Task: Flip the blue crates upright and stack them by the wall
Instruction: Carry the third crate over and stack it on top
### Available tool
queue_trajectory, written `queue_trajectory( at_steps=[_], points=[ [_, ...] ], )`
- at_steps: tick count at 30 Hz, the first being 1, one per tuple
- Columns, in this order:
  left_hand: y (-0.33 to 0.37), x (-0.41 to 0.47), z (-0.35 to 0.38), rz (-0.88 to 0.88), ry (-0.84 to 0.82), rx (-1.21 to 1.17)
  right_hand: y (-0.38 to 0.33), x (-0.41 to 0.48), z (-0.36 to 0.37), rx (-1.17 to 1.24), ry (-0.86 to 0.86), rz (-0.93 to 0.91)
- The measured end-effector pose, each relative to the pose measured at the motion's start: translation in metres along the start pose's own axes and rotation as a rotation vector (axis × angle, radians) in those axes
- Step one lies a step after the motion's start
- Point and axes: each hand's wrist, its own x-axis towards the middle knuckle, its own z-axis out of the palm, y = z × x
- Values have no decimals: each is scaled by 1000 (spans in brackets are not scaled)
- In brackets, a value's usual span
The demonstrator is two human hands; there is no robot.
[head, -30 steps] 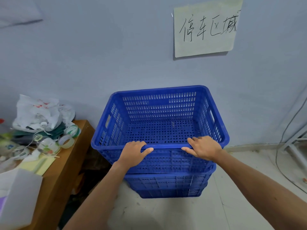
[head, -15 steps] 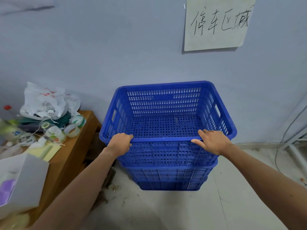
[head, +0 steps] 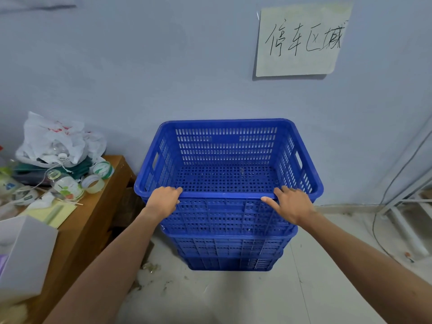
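Note:
A stack of blue perforated crates stands upright against the pale wall. The top crate (head: 228, 146) is empty and nested in a second crate (head: 229, 244), with a third crate (head: 230, 263) on the floor below. My left hand (head: 163, 201) grips the near rim of the top crate at its left side. My right hand (head: 288, 202) rests on the same rim at the right, fingers spread over the edge and thumb pointing left.
A wooden table (head: 93, 220) at the left carries a white plastic bag (head: 58, 139), tape rolls (head: 98, 176) and papers. A handwritten paper sign (head: 301, 40) hangs on the wall. A cable (head: 385, 202) and white metal frame (head: 406, 213) stand at the right. Debris lies on the floor.
The crate stack sits a little farther from me toward the wall. My left hand slid left along the near rim; my right hand stays on the rim with its fingers looser.

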Motion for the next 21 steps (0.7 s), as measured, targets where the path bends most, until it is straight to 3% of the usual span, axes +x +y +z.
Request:
queue_trajectory(
  at_steps=[10, 21],
  points=[
    [2, 1, 7, 24, 31, 4, 9, 3, -1, -132, 23, -89],
    [9, 6, 11, 40, 50, 17, 23, 12, 9, -48, 0, -96]
  ],
)
